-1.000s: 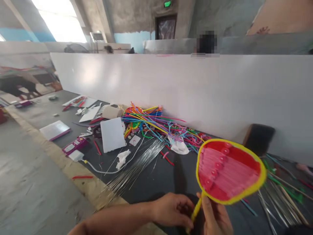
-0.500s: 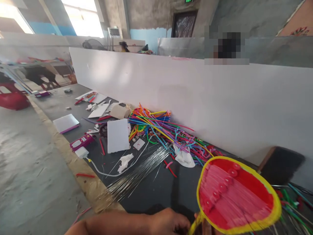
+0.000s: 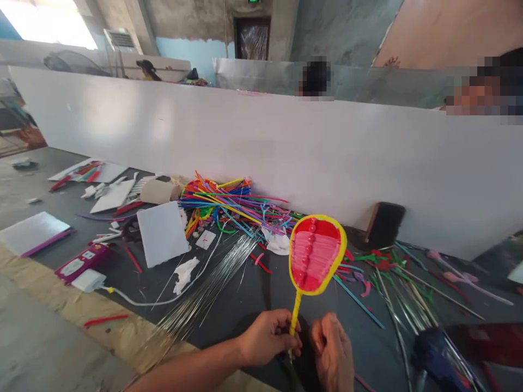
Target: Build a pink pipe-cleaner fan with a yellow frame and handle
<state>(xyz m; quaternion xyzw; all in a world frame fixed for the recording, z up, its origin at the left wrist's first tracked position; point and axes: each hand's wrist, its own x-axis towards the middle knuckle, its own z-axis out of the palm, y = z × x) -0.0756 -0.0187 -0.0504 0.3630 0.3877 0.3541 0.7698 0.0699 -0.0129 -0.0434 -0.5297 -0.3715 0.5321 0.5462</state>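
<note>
My left hand [image 3: 272, 337] is closed around the yellow stem of a paddle-shaped pipe-cleaner craft [image 3: 316, 256]. The craft stands upright above the table, with a fuzzy yellow rim, a red and pink face and a row of red beads down its middle. To the right of the stem, and apart from it, my right hand [image 3: 334, 351] has its fingers curled in. Whatever those fingers may hold is hidden. Behind the craft lies a heap of coloured pipe cleaners [image 3: 241, 201], and a bundle of thin metal wires [image 3: 216, 288] stretches to the left of my hands.
A white partition [image 3: 204, 130] runs along the table's back, with people beyond it. A phone [image 3: 384, 226] leans there. Green and red pipe-cleaner pieces [image 3: 386, 261] lie at right. A white card [image 3: 162, 234], a purple box [image 3: 84, 261] and a white cable [image 3: 143, 303] are at left.
The view has swung right. The craft has moved farther from the camera and now stands more upright. My right hand, mostly hidden before, shows apart from the stem.
</note>
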